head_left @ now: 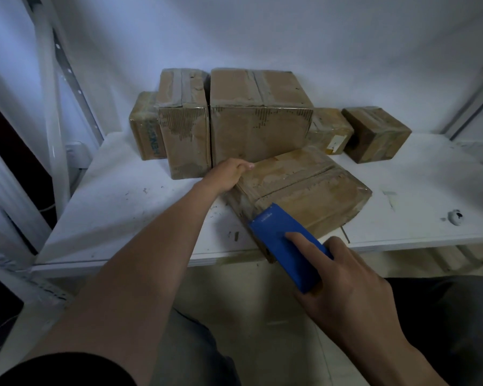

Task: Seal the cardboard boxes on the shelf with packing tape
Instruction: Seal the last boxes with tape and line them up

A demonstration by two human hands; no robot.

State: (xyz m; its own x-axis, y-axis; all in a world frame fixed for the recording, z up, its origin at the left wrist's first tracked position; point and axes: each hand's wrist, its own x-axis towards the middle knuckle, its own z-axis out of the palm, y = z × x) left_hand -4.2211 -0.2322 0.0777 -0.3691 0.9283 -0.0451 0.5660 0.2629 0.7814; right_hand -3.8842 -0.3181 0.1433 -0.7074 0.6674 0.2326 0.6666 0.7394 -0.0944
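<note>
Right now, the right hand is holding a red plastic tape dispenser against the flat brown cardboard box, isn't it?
Not quite. The head view shows the plastic tape dispenser is blue, not red. The right hand does hold it against the flat brown cardboard box.

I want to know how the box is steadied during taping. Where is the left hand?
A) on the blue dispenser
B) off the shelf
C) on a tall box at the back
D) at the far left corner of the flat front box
D: the left hand holds the far left corner of the flat box, while the right hand grips the blue tape dispenser at the box's near edge.
</note>
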